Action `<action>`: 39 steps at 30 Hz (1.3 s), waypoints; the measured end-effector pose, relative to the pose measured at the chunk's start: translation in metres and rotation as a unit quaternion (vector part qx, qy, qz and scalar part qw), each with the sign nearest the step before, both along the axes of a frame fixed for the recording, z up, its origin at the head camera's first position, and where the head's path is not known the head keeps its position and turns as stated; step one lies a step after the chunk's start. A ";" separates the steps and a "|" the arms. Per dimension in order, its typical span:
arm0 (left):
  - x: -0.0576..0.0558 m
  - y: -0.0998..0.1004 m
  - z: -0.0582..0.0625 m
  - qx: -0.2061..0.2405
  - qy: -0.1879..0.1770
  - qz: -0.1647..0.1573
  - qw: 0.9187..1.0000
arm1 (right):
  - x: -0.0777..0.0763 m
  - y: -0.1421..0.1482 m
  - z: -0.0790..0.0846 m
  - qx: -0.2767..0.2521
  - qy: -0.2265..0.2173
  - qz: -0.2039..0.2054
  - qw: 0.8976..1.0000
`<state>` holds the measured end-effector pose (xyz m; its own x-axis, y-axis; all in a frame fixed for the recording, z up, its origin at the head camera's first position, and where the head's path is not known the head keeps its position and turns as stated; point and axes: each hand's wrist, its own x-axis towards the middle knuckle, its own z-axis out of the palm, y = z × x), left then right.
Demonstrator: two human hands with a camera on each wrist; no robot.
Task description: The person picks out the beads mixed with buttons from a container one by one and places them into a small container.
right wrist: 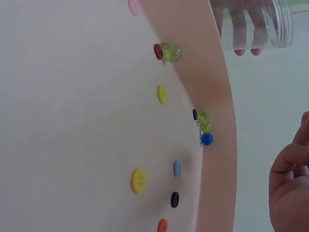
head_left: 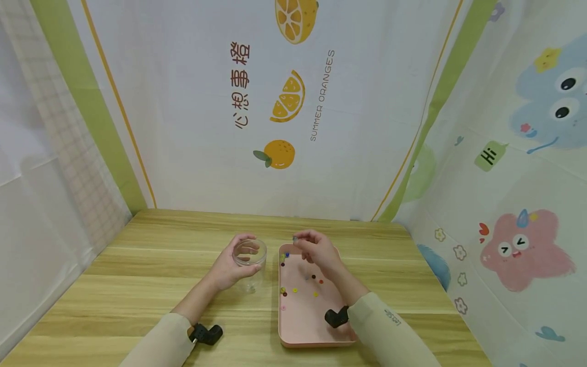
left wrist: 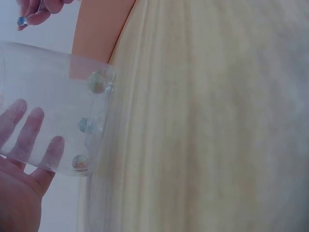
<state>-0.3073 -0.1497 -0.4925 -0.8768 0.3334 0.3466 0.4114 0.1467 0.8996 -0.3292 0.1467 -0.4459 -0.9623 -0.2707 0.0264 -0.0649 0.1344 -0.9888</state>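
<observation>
My left hand (head_left: 223,269) grips a clear jar (head_left: 258,275) round its side, upright with its mouth uncovered. In the left wrist view, glass marbles (left wrist: 97,82) lie on the jar's bottom. My right hand (head_left: 322,254) pinches a bluish clear marble (left wrist: 21,21) between thumb and fingertips, above the far end of a pink tray (head_left: 312,331) and to the right of the jar. Inside the tray are a dark blue marble (right wrist: 206,138), yellow-green marbles (right wrist: 172,53) and several scattered buttons, among them a yellow button (right wrist: 139,181). The right wrist view does not show the pinched marble.
Jar and tray are side by side on a wood-grain table (head_left: 183,244), the jar to the left. The tray has a low raised rim. A printed white curtain (head_left: 197,168) hangs behind the table's far edge, and another printed cloth (head_left: 458,214) hangs at the right.
</observation>
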 end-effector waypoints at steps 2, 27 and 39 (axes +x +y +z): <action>0.000 0.000 0.000 0.000 -0.001 0.001 1.000 | -0.001 -0.001 0.002 -0.002 0.002 0.005 1.000; 0.000 0.000 -0.001 0.009 0.001 -0.003 1.000 | -0.006 -0.005 0.021 -0.039 0.044 0.032 0.998; 0.000 0.000 -0.001 0.001 0.007 0.004 1.000 | -0.006 -0.014 0.028 -0.055 0.047 0.043 0.996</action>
